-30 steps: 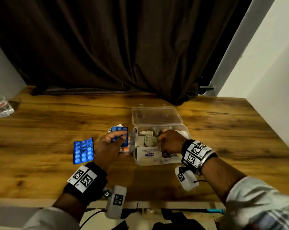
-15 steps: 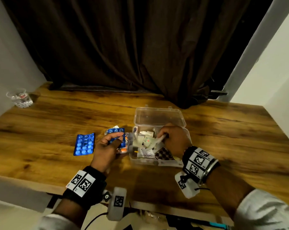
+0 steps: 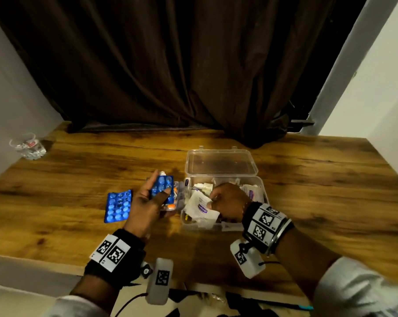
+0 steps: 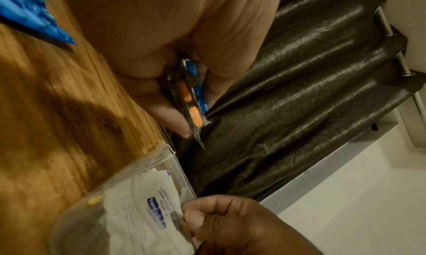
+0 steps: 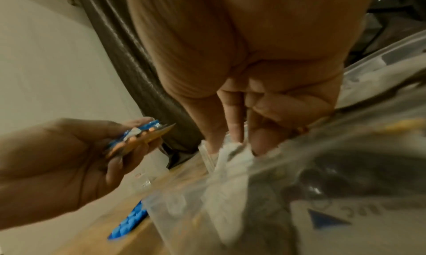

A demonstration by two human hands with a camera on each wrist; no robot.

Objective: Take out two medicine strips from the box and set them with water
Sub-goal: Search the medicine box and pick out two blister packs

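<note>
A clear plastic box (image 3: 262, 191) lies open on the wooden table, its lid (image 3: 220, 162) flat behind it. My left hand (image 3: 147, 200) holds a small stack of medicine strips (image 3: 163, 188) just left of the box, a blue one on top and one with orange pills (image 4: 192, 111) beneath. My right hand (image 3: 225, 200) is inside the box and pinches a white paper packet (image 3: 200, 208) with purple print (image 4: 156, 213). Another blue strip (image 3: 118, 205) lies flat on the table left of my left hand. A glass (image 3: 27, 146) stands at the far left.
A dark curtain (image 3: 170, 65) hangs behind the table, with white walls at both sides. The box holds several more packets and small cartons (image 3: 204, 186). The table's front edge (image 3: 33, 259) runs under my wrists.
My right hand has pulled the white packet up and toward the box's front left. My left hand keeps the strips and has tilted them up a little. The camera has tilted.
</note>
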